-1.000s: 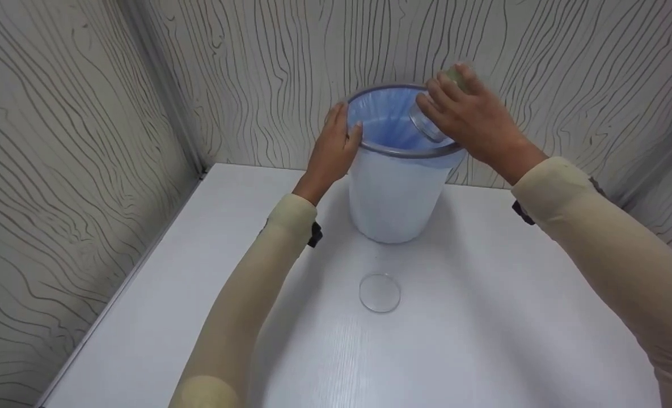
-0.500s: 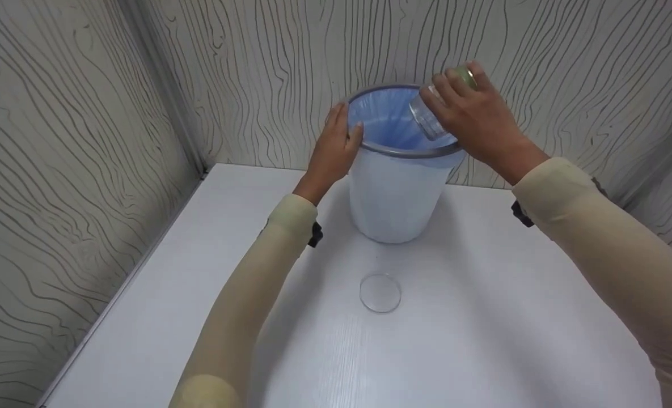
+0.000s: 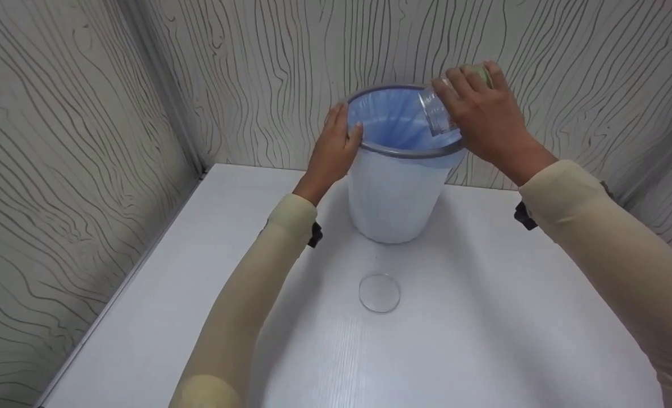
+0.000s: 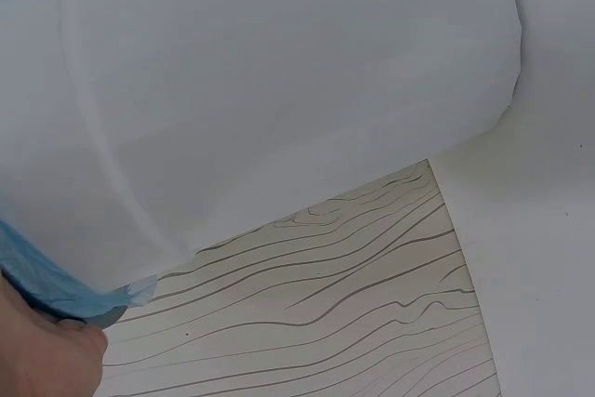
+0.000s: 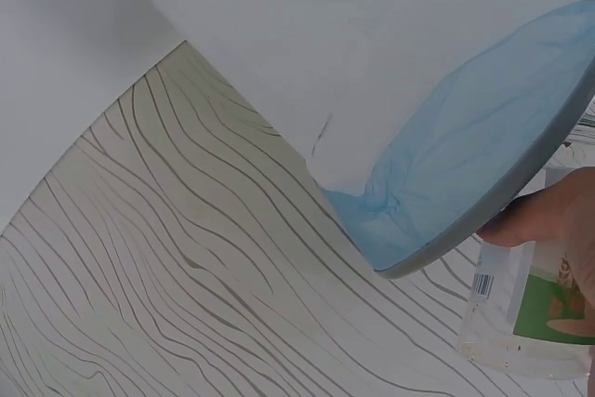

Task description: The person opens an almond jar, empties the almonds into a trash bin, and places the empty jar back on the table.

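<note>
Right hand [image 3: 483, 116] gripping tilted jar [image 3: 440, 113] at bin [image 3: 395, 192] rim's 2 o'clock — left hand [image 3: 333, 150] curled on rim; could slip — tipping bin.

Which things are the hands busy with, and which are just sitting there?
Busy with:
- clear jar, tipped over the bin, gripped by the right hand
- white bin with blue liner, rim held by the left hand

Just sitting:
- clear round lid, flat on the white table
</note>
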`<state>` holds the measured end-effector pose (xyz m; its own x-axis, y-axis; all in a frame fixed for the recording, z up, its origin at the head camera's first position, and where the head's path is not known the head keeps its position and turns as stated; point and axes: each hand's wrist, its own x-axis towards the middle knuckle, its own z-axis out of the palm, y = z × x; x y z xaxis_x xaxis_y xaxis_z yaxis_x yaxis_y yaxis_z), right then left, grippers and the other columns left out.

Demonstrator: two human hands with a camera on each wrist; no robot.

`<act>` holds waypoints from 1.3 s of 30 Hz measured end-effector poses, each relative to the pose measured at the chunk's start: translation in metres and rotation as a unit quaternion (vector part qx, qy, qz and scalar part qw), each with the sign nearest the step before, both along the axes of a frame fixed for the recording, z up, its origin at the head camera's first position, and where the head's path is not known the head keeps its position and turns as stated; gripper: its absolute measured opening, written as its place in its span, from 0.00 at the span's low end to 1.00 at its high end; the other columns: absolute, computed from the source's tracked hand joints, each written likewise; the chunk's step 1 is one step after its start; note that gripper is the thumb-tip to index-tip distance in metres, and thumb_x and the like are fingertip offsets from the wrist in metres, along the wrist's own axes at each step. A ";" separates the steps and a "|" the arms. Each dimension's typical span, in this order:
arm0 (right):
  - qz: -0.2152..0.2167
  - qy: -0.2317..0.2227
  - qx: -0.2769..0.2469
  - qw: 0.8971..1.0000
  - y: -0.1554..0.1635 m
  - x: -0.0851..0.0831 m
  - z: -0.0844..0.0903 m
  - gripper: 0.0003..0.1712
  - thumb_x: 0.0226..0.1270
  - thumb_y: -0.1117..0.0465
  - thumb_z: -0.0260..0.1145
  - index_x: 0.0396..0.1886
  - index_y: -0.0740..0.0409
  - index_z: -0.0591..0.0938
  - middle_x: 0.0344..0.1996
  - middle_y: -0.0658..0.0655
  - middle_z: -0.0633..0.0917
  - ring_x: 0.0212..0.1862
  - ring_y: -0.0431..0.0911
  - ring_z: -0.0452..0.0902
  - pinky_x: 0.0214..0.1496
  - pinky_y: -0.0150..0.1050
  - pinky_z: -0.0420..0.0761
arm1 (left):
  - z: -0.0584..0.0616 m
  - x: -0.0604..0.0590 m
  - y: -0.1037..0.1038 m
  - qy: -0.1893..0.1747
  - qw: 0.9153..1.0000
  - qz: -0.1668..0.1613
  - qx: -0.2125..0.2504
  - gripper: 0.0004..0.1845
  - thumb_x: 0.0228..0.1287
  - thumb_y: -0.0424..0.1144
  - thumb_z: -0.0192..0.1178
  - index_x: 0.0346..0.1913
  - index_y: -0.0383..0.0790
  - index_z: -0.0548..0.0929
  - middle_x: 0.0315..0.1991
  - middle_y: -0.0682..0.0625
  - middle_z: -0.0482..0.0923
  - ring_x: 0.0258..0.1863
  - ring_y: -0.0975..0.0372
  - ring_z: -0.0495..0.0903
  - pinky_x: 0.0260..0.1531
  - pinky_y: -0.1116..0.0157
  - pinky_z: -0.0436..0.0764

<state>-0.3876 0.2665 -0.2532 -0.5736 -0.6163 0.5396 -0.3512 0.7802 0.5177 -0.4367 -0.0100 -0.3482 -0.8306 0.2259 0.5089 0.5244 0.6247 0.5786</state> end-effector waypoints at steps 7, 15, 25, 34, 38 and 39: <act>0.015 -0.005 -0.055 0.998 0.005 0.003 -0.007 0.46 0.50 0.75 0.76 0.71 0.63 0.68 0.64 0.70 0.73 0.67 0.65 0.67 0.73 0.63 0.58 | -0.001 0.000 0.000 -0.002 1.000 0.002 0.002 0.36 0.82 0.55 0.38 0.81 0.35 0.50 0.81 0.43 0.47 0.80 0.58 0.47 0.76 0.65 0.51; 0.019 -0.007 -0.083 0.996 0.005 0.007 -0.009 0.45 0.52 0.76 0.74 0.71 0.63 0.68 0.65 0.70 0.73 0.68 0.65 0.66 0.73 0.64 0.57 | -0.002 -0.002 0.000 0.004 1.000 -0.001 0.004 0.36 0.82 0.54 0.38 0.81 0.34 0.50 0.81 0.42 0.48 0.80 0.59 0.46 0.76 0.66 0.49; 0.020 -0.005 -0.115 0.993 0.005 0.010 -0.008 0.45 0.52 0.75 0.73 0.72 0.62 0.67 0.65 0.69 0.74 0.68 0.64 0.66 0.72 0.64 0.58 | -0.003 -0.003 0.002 0.002 1.000 0.001 0.004 0.36 0.82 0.55 0.39 0.81 0.35 0.51 0.81 0.43 0.48 0.80 0.59 0.46 0.76 0.66 0.48; 0.013 0.006 -0.149 0.989 0.009 0.016 -0.008 0.48 0.50 0.73 0.74 0.73 0.61 0.67 0.66 0.68 0.73 0.68 0.65 0.67 0.71 0.64 0.60 | -0.005 -0.006 0.002 0.004 1.000 0.001 -0.001 0.36 0.82 0.55 0.39 0.81 0.34 0.50 0.81 0.40 0.48 0.81 0.58 0.45 0.76 0.64 0.49; 0.018 0.005 -0.170 0.985 0.009 0.019 -0.009 0.49 0.48 0.73 0.75 0.73 0.61 0.67 0.65 0.67 0.73 0.68 0.64 0.67 0.71 0.63 0.61 | -0.003 -0.007 0.002 -0.006 1.000 0.002 -0.001 0.37 0.82 0.56 0.38 0.81 0.35 0.50 0.82 0.42 0.47 0.81 0.58 0.45 0.76 0.63 0.50; 0.019 0.005 -0.176 0.984 0.009 0.020 -0.010 0.49 0.48 0.73 0.75 0.73 0.61 0.67 0.65 0.67 0.73 0.68 0.65 0.67 0.71 0.63 0.60 | -0.003 -0.007 0.002 -0.008 1.000 0.003 -0.001 0.37 0.82 0.56 0.38 0.81 0.35 0.50 0.82 0.43 0.46 0.81 0.59 0.45 0.76 0.63 0.50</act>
